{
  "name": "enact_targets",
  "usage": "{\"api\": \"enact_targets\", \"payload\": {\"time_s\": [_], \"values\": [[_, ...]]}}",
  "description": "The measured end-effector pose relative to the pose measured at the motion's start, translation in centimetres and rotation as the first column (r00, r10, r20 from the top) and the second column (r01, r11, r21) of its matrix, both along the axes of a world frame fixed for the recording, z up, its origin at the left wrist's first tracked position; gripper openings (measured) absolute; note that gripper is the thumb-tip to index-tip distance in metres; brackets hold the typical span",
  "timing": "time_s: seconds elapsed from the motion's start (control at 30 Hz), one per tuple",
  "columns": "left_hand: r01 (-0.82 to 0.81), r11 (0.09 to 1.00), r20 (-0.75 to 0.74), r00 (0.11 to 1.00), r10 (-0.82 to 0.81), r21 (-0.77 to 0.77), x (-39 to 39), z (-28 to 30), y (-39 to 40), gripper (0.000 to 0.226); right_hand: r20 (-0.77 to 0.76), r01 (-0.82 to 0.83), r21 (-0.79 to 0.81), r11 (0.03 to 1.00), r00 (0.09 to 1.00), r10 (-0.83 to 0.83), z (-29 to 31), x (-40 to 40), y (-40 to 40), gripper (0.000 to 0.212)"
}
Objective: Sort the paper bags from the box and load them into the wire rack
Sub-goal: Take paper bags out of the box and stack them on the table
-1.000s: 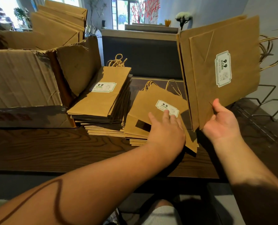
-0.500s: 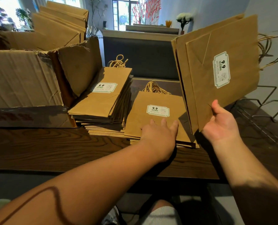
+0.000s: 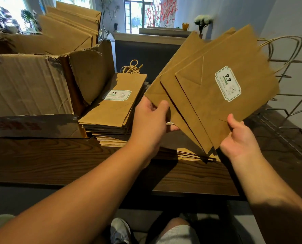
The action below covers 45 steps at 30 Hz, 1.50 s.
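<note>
On the dark wood counter [image 3: 58,161], a fan of paper bags [image 3: 208,95] is held raised between the cardboard box [image 3: 28,85] and the wire rack [image 3: 287,111]. The left hand [image 3: 150,120] pinches the rear bag's corner; the right hand [image 3: 238,136] grips the front bags' lower edge. Square the edges together before sliding the bundle rightward into a rack slot.

fanned brown paper bags [image 3: 208,95], tilted, held aloft

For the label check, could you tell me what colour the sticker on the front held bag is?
White with a green border and black "9.9", on the sticker; head view.
</note>
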State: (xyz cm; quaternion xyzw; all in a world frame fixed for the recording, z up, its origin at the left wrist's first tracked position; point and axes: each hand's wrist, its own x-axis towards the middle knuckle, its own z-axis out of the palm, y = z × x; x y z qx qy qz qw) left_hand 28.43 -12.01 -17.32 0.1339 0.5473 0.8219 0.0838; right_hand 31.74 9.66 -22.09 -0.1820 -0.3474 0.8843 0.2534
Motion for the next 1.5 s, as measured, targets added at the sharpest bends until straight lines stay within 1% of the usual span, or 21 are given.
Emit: {"api": "enact_targets", "payload": {"time_s": [0.13, 0.17, 0.27, 0.4, 0.5, 0.53, 0.6, 0.63, 0.77, 0.8, 0.83, 0.87, 0.9, 0.97, 1.07, 1.17, 1.23, 1.3, 1.33, 1.43, 1.5], "values": [[-0.100, 0.993, 0.081, 0.992, 0.095, 0.056, 0.5, -1.2, -0.5, 0.029, -0.038, -0.034, -0.009, 0.999, 0.999, 0.034, -0.9, -0.2, 0.2, 0.028], [-0.116, 0.991, 0.107, 0.988, 0.108, 0.071, 0.7, -1.4, -0.6, 0.030, -0.053, -0.058, -0.011, 0.998, 0.997, 0.057, -1.1, -0.2, 0.2, 0.035], [-0.165, 0.978, 0.199, 0.970, 0.137, 0.129, 1.0, -1.8, -0.7, 0.033, -0.051, -0.094, -0.041, 0.995, 0.994, 0.092, -1.8, -0.1, 0.6, 0.075], [-0.208, 0.970, 0.218, 0.960, 0.177, 0.129, 1.4, -2.4, -0.4, 0.039, -0.060, -0.053, -0.088, 0.995, 0.997, 0.048, -2.1, -0.3, 1.3, 0.069], [-0.199, 0.973, 0.289, 0.944, 0.157, 0.121, 1.5, -2.7, 0.0, 0.037, -0.073, -0.006, -0.063, 0.998, 0.997, 0.001, -2.2, -0.5, 1.9, 0.046], [-0.195, 0.974, 0.316, 0.937, 0.149, 0.118, 1.6, -2.8, 0.2, 0.037, -0.079, -0.009, -0.053, 0.999, 0.997, 0.005, -2.2, -0.4, 1.9, 0.049], [-0.174, 0.977, 0.358, 0.926, 0.121, 0.121, 1.6, -2.9, 0.7, 0.037, -0.104, -0.035, -0.059, 0.998, 0.994, 0.028, -1.8, -0.2, 1.7, 0.075], [-0.164, 0.978, 0.387, 0.916, 0.103, 0.128, 1.6, -2.9, 0.9, 0.035, -0.112, -0.038, -0.061, 0.997, 0.993, 0.031, -1.6, -0.1, 1.6, 0.080], [-0.183, 0.963, 0.594, 0.804, 0.030, 0.199, 1.3, -3.1, 1.6, 0.030, -0.095, -0.022, -0.079, 0.997, 0.995, 0.015, -1.3, 0.0, 1.9, 0.062], [-0.187, 0.957, 0.634, 0.773, 0.003, 0.224, 1.3, -3.1, 1.5, 0.032, -0.102, -0.028, -0.075, 0.997, 0.995, 0.020, -1.4, 0.1, 2.1, 0.072], [-0.194, 0.955, 0.666, 0.746, -0.005, 0.225, 1.4, -3.2, 1.5, 0.034, -0.113, -0.040, -0.070, 0.997, 0.993, 0.032, -1.7, 0.1, 2.3, 0.094], [-0.195, 0.956, 0.684, 0.729, -0.007, 0.218, 1.6, -3.0, 1.4, 0.031, -0.111, -0.042, -0.073, 0.996, 0.993, 0.034, -1.7, 0.1, 2.4, 0.114], [-0.194, 0.958, 0.696, 0.718, -0.007, 0.209, 1.8, -2.8, 1.3, 0.024, -0.118, -0.039, -0.069, 0.997, 0.993, 0.031, -1.8, 0.1, 2.5, 0.125], [-0.210, 0.955, 0.711, 0.703, -0.002, 0.211, 2.3, -2.0, 1.0, 0.018, -0.108, -0.042, -0.067, 0.997, 0.994, 0.034, -2.0, 0.2, 2.4, 0.115], [-0.234, 0.949, 0.704, 0.710, 0.018, 0.211, 3.1, -0.7, 0.2, 0.024, -0.058, -0.014, -0.078, 0.997, 0.998, 0.009, -2.2, 0.0, 1.9, 0.070], [-0.188, 0.966, 0.675, 0.738, 0.018, 0.180, 4.0, 0.2, -0.8, 0.021, -0.056, -0.020, -0.062, 0.998, 0.998, 0.017, -2.4, -0.2, 1.4, 0.042], [-0.158, 0.979, 0.624, 0.780, 0.045, 0.127, 4.3, 0.6, -1.4, 0.032, -0.067, -0.024, -0.039, 0.999, 0.998, 0.021, -2.3, -0.2, 1.1, 0.041], [-0.161, 0.983, 0.538, 0.838, 0.090, 0.087, 3.9, 0.1, -1.7, 0.060, -0.079, -0.017, -0.013, 1.000, 0.997, 0.016, -2.2, -0.2, 0.9, 0.041], [-0.165, 0.984, 0.493, 0.863, 0.114, 0.061, 3.8, -0.1, -1.7, 0.067, -0.075, -0.012, -0.007, 1.000, 0.997, 0.011, -2.1, -0.2, 0.7, 0.039], [-0.102, 0.993, 0.344, 0.932, 0.113, -0.051, 3.8, 0.1, -1.7, 0.054, -0.064, -0.013, 0.004, 1.000, 0.998, 0.013, -1.9, -0.2, 0.3, 0.034], [0.021, 0.999, 0.276, 0.961, -0.011, -0.037, 3.7, -0.1, -1.5, 0.064, -0.075, -0.024, 0.014, 1.000, 0.997, 0.025, -1.6, -0.1, -0.2, 0.032]]}}
